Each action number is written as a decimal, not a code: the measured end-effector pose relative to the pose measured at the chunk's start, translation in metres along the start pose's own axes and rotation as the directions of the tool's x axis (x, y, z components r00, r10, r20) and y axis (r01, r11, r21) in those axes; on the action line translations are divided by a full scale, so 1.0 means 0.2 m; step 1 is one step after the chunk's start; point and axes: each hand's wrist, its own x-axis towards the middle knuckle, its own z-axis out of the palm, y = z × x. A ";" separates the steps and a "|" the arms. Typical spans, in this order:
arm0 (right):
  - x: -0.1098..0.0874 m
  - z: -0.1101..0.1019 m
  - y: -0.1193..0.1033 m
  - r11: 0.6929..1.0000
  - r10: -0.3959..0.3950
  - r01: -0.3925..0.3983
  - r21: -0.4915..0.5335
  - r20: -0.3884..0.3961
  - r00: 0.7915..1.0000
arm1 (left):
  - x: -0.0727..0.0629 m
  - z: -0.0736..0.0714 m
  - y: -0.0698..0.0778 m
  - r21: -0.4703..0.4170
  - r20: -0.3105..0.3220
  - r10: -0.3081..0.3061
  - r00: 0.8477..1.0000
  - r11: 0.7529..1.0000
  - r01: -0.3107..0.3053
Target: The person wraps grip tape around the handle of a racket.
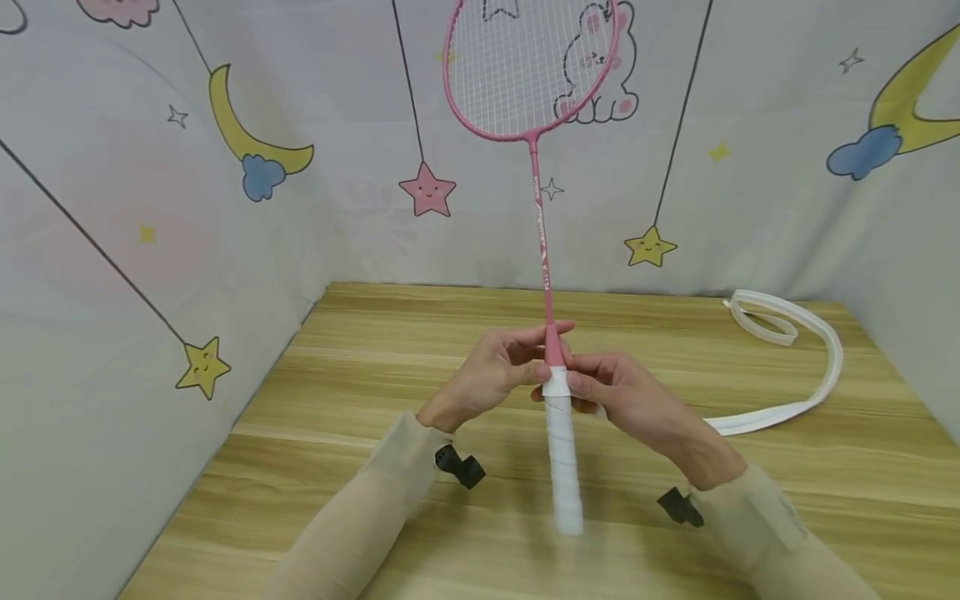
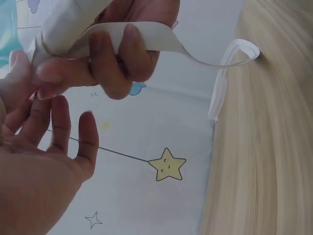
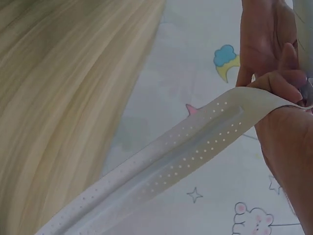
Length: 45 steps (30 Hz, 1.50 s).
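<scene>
A pink badminton racket (image 1: 542, 225) stands upright in front of me, head up, its handle (image 1: 564, 467) wrapped in white grip tape. My left hand (image 1: 495, 371) holds it where the pink cone meets the white wrap, thumb on the near side. From the other side my right hand (image 1: 633, 396) pinches the wrap at its top end. A loose length of white grip tape (image 3: 195, 147), perforated along its sides, runs from between the hands. In the left wrist view, the right hand's fingers (image 2: 110, 63) curl under this strip, close beside the handle.
The loose tape trails behind the right forearm and curls on the wooden table (image 1: 360, 333) at the back right. A pale curtain (image 1: 337, 167) printed with stars and moons hangs behind and beside the table. The racket's head overlaps the curtain in the head view.
</scene>
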 end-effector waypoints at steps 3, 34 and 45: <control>0.00 0.00 0.00 0.998 -0.037 0.035 0.057 0.032 0.999 | 0.00 0.00 0.01 0.018 0.000 -0.005 1.000 1.000 0.005; 0.07 0.12 0.03 0.835 -0.283 -0.016 -0.551 -0.454 0.845 | 0.04 0.17 0.03 0.193 -0.474 -0.096 0.875 0.959 0.209; 0.04 0.10 -0.03 0.738 -0.235 -0.126 -0.663 -0.428 0.873 | 0.03 0.08 0.02 0.368 -0.336 -0.072 0.939 0.908 0.201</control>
